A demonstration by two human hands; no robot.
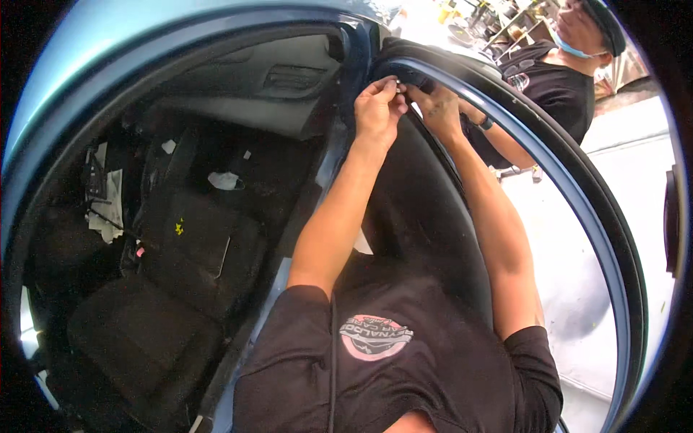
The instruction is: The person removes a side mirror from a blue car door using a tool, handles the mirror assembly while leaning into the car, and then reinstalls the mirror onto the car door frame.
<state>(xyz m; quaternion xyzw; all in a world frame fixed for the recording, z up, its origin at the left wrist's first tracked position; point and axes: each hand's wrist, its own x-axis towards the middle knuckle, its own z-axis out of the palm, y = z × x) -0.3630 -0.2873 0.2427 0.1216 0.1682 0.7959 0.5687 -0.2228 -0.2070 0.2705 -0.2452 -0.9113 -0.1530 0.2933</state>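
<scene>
My left hand is raised at the front corner of a blue car's open door. Its thumb and fingers are pinched on a small shiny piece, too small to make out. Right beside it, my right hand is closed, its fingertips at the front end of the black door panel, close to the left fingertips. Whatever the right fingers hold is hidden. Around both hands curves the blue window frame with its black seal.
Outside the door stands a co-worker in a black shirt, one forearm reaching toward the frame near my right hand. To the left are a dark seat, yellow clips, a clear bag and papers. The dashboard lies ahead.
</scene>
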